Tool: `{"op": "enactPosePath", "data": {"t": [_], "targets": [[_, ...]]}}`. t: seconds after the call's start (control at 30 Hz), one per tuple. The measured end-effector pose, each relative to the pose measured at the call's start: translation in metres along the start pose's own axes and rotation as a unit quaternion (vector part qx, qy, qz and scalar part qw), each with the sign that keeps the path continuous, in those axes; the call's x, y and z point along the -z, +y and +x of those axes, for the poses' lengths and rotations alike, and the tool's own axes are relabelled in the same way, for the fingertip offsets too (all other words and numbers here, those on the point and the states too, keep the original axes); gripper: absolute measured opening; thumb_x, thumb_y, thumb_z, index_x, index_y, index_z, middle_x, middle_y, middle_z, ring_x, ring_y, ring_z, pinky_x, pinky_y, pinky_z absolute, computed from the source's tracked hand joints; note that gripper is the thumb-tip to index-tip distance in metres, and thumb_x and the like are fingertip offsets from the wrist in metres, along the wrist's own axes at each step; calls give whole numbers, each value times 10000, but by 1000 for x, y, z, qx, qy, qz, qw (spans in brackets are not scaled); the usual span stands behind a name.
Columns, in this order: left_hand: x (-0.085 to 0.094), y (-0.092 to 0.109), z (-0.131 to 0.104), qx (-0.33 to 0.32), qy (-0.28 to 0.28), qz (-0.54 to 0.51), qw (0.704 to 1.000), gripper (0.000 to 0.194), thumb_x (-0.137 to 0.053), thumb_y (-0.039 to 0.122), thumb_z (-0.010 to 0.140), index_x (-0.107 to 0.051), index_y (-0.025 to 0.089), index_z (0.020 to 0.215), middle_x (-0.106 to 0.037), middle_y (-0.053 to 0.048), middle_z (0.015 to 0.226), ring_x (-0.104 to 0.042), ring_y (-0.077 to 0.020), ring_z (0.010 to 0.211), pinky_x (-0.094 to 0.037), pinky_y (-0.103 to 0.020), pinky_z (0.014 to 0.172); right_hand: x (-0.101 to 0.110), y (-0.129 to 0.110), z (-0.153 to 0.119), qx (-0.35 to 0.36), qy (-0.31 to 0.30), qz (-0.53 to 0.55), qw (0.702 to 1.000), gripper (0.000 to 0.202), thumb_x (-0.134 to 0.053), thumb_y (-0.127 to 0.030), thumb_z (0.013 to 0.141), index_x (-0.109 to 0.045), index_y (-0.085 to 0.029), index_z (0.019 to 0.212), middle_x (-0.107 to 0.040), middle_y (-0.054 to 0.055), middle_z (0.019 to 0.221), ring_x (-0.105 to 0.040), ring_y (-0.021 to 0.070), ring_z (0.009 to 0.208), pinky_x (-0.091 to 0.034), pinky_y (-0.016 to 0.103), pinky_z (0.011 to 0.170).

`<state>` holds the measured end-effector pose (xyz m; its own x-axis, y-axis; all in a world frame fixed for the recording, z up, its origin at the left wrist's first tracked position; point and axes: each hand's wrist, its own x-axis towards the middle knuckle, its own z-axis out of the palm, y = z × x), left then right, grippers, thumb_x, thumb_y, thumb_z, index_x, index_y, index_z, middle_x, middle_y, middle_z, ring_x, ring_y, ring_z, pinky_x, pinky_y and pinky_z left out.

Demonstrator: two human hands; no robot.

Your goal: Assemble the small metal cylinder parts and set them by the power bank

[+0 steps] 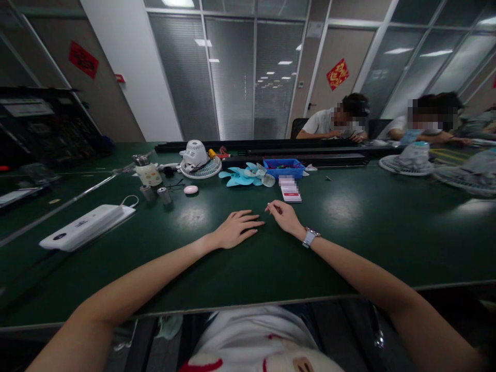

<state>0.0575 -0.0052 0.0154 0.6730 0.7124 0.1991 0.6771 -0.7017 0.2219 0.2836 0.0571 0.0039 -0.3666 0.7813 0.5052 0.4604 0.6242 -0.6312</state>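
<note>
Left hand (238,229): laid palm-down on the green tabletop (248,279), fingers spread, nothing seen in its grasp. Right hand (285,217): fingers curled inward, just beside the left fingertips; whether it pinches something small cannot be told. Flat white-and-red item (290,192): just beyond the right hand, apart from it. Light-blue fan blades (238,177): farther out, beyond the left hand. Blue tray (287,173): behind the flat item.

Handling, in my judgement: a light, low pinch suits any small piece, with the left palm flat alongside as a stop against rolling.

Surface: dark green, dully reflective under the ceiling lights. White box-like device (87,227): well left of the left hand. Room: glazed partition (228,77) ahead of both hands; seated person (321,124) beyond the right.
</note>
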Motion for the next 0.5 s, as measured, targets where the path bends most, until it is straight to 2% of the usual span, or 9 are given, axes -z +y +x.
{"op": "enactPosePath", "data": {"t": [0.13, 0.27, 0.4, 0.5], "targets": [[-1, -4, -1, -5, 4, 7, 1000, 425, -312, 428, 1002, -523, 320, 1355, -483, -12, 1426, -339, -248, 1354, -288, -449, 1056, 0, 0, 1, -7, -5, -1, 1000, 364, -424, -414, 954, -664, -177, 817, -584, 16, 717, -485, 124, 591, -354, 253, 560], [-4, -4, 0, 1, 44, 14, 999, 408, -365, 410, 991, -550, 285, 1333, -554, -34, 1357, -405, -246, 1292, -326, -432, 1004, 1, -1, 1, -5, -1, -2, 1000, 351, -425, -397, 954, -665, -175, 824, -592, 20, 734, -490, 126, 603, -360, 251, 568], [-6, -2, 9, -18, 69, 21, 997, 407, -412, 366, 980, -516, 282, 1365, -547, -45, 1363, -425, -241, 1277, -344, -417, 984, 0, 1, 1, -9, -2, -4, 1000, 356, -426, -398, 953, -667, -171, 821, -592, 22, 727, -495, 127, 608, -366, 248, 568], [-12, -3, 17, -27, 71, 13, 997, 347, -423, 315, 981, -604, 245, 1269, -617, -45, 1274, -465, -226, 1255, -359, -400, 977, 0, 1, 1, -14, -2, -3, 1000, 360, -424, -408, 952, -665, -173, 824, -586, 19, 716, -489, 125, 594, -371, 246, 562]]}}
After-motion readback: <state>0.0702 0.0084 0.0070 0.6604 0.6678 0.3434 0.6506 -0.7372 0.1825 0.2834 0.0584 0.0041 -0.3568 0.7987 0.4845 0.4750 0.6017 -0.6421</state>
